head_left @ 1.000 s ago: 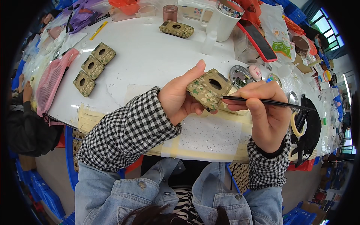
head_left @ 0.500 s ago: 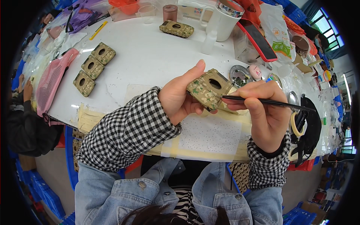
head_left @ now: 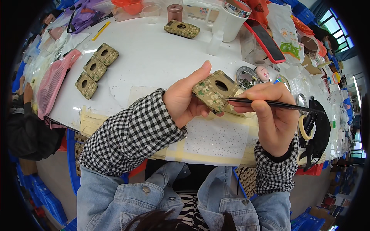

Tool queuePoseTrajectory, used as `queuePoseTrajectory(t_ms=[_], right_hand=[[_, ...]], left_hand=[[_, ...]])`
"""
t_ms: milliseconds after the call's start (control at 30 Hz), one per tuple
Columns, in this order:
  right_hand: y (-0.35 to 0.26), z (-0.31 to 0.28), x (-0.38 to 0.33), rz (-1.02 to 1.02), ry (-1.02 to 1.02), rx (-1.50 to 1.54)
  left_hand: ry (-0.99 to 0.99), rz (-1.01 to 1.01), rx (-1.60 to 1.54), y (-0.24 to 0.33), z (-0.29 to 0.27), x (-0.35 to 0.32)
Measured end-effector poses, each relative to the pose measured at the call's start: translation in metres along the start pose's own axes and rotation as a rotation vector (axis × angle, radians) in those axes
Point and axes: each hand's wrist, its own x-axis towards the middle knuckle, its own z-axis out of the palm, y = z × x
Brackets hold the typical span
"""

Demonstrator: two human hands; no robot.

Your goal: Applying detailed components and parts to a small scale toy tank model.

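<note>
My left hand (head_left: 184, 101) grips a small camouflage-patterned block (head_left: 214, 90) with a round hole in its top, held tilted above the white table (head_left: 154, 57). My right hand (head_left: 272, 115) pinches a thin black brush (head_left: 269, 104), whose tip touches the block's right edge. Both forearms wear black-and-white checked sleeves. Under the hands lies a taped-down speckled sheet (head_left: 216, 140).
Three more camouflage blocks (head_left: 95, 68) lie in a row at the left, another one (head_left: 182, 29) at the back. A white mug (head_left: 230, 17), a red phone (head_left: 263, 40), a metal dish (head_left: 246, 76) and a pink mesh bag (head_left: 52, 82) are around. Another person's arm (head_left: 23, 115) is at far left.
</note>
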Motion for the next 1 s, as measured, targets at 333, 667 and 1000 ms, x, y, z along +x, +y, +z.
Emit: queuePoseTrajectory(t_ms=[333, 667, 1000], right_hand=[[0.0003, 0.0005, -0.0005, 0.027, 0.004, 0.070], [-0.0005, 0.0005, -0.0009, 0.030, 0.015, 0.042], [-0.0009, -0.0010, 0.0000, 0.006, 0.003, -0.027]], left_hand=[[-0.006, -0.005, -0.005, 0.0003, 0.0011, -0.0003], [0.000, 0.000, -0.007, -0.0003, 0.0013, 0.0001], [0.002, 0.000, -0.008, -0.0005, 0.0002, 0.0003]])
